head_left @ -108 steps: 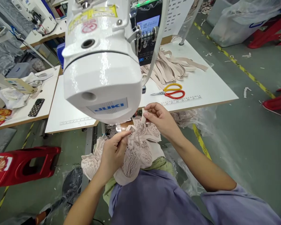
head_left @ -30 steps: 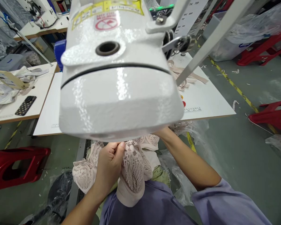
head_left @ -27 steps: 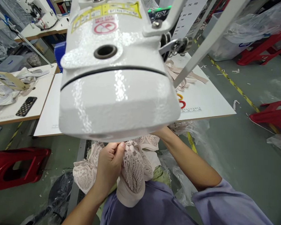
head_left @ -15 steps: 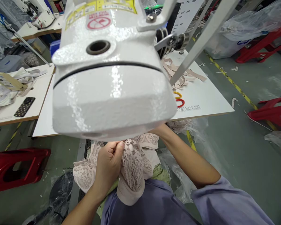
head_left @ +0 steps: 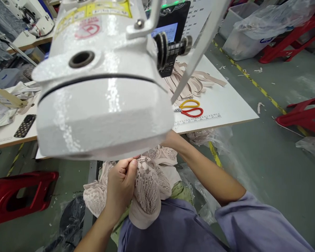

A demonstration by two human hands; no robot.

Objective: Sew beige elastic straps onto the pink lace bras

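Observation:
A beige lace bra point(head_left: 147, 187) hangs over my lap, its cups spread to both sides. My left hand point(head_left: 122, 182) pinches the scalloped lace edge of one cup between thumb and fingers. The white sewing machine head point(head_left: 105, 115) is right above and hides the needle area. My right hand point(head_left: 170, 139) reaches under the machine head from the right; only its wrist side shows, and its fingers are hidden.
Yellow-and-red-handled scissors point(head_left: 191, 108) and a ruler point(head_left: 199, 119) lie on the white table point(head_left: 236, 108), near beige fabric strips point(head_left: 191, 84). A control screen point(head_left: 170, 35) stands behind the machine. Red stools point(head_left: 23, 196) flank the workplace. On the left table is a phone point(head_left: 25, 126).
My view has shifted so the machine head sits further left, uncovering the scissors, fabric strips and screen. My left hand keeps its pinch on the lace, almost unmoved.

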